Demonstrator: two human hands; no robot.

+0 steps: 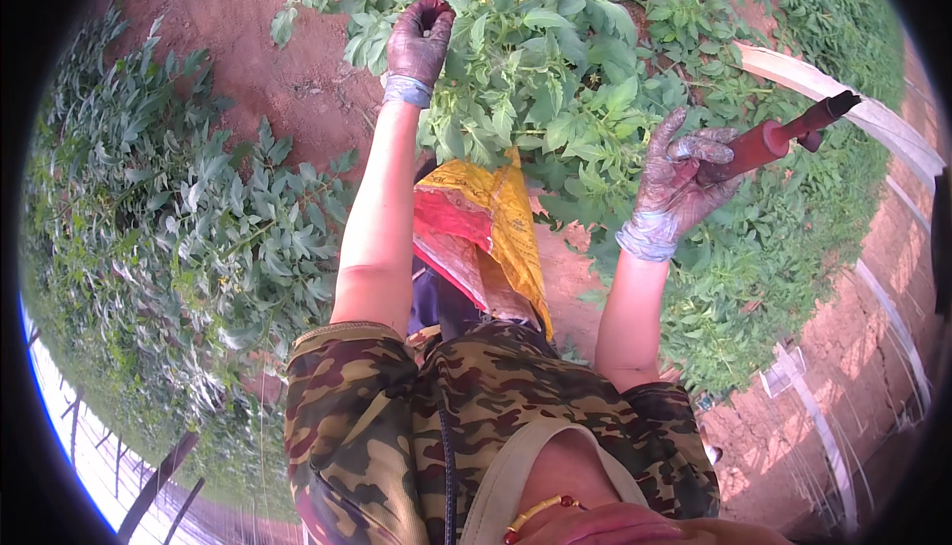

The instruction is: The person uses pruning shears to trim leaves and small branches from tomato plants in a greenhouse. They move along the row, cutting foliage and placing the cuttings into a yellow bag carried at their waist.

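My left hand (420, 43), in a thin stained glove with a pale blue cuff, is among the upper leaves of a tomato plant (513, 61). Its fingers are curled and the tips are stained red; whether they pinch a stem or leaf is hidden. On the other side, my right hand (680, 173) wears a similar glove. It holds a red cylindrical bottle-like tool (751, 149), with a narrower neck and dark tip pointing up and right. One finger is raised off the tool. Leaves lie behind and below this hand.
A yellow and red sack-like cloth (513, 247) hangs at my front. Dense plants (201, 232) grow on the left, past a strip of bare reddish soil (297, 106). On the right are more plants (751, 307), a pale curved beam (840, 91) and an earthen wall (818, 366).
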